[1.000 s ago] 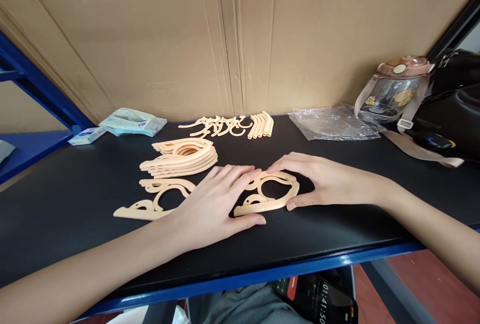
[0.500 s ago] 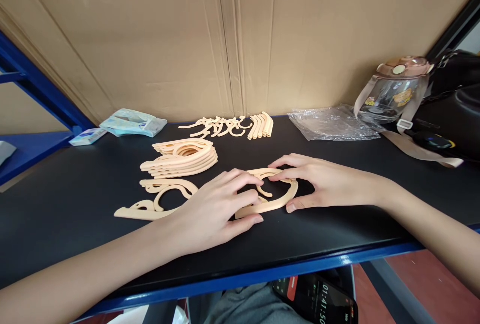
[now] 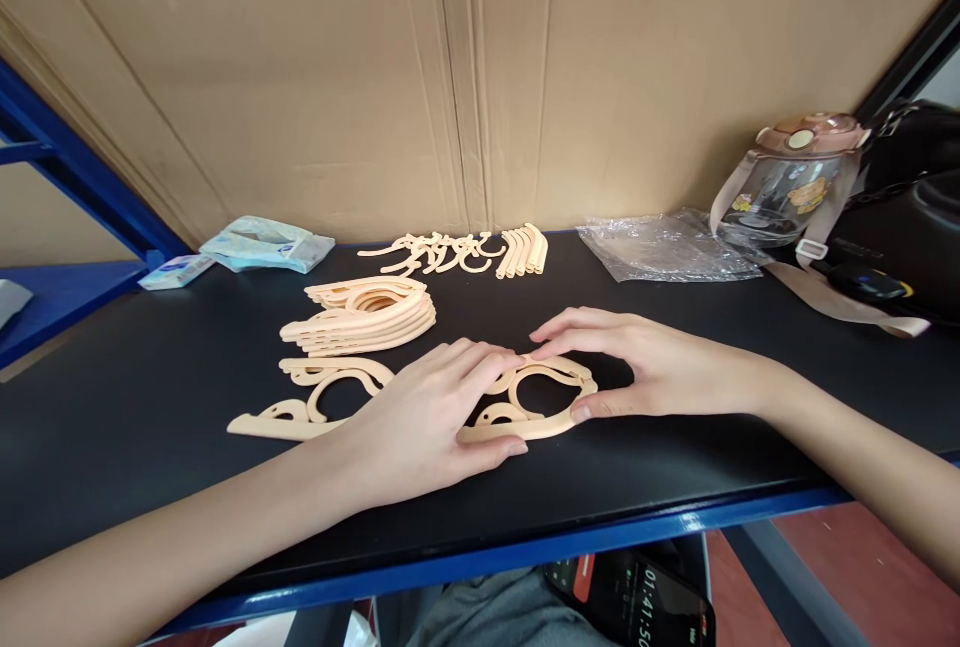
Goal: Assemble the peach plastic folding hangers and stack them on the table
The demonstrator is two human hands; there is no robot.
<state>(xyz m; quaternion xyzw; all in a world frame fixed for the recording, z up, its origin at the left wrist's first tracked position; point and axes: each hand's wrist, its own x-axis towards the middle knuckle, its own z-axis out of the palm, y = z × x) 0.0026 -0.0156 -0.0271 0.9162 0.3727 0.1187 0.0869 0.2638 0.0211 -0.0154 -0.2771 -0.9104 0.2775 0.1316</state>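
Observation:
A folded beige plastic hanger (image 3: 559, 424) lies flat on the black tabletop, its curved hook inside the two arms. My left hand (image 3: 442, 412) grips its left part, thumb at the near arm and fingers at the far one, covering some of it. At its right end my right hand (image 3: 607, 362) holds on, thumb against the near edge and fingertips on the far arm. Partly behind my left forearm lies another folded hanger (image 3: 262, 425). Beyond it is a stack of folded hangers (image 3: 360, 319).
Loose hooks (image 3: 442, 254) and a row of curved arms (image 3: 523, 251) lie at the back. Also there are a tissue pack (image 3: 262, 244), a clear plastic bag (image 3: 667, 245), a strapped bottle (image 3: 787, 189) and a black bag (image 3: 907, 227). A phone (image 3: 637, 595) is below the blue edge.
The hook has turned inward between the hanger's arms, and the far arm sits slightly nearer. My left fingers have drawn together toward the far arm.

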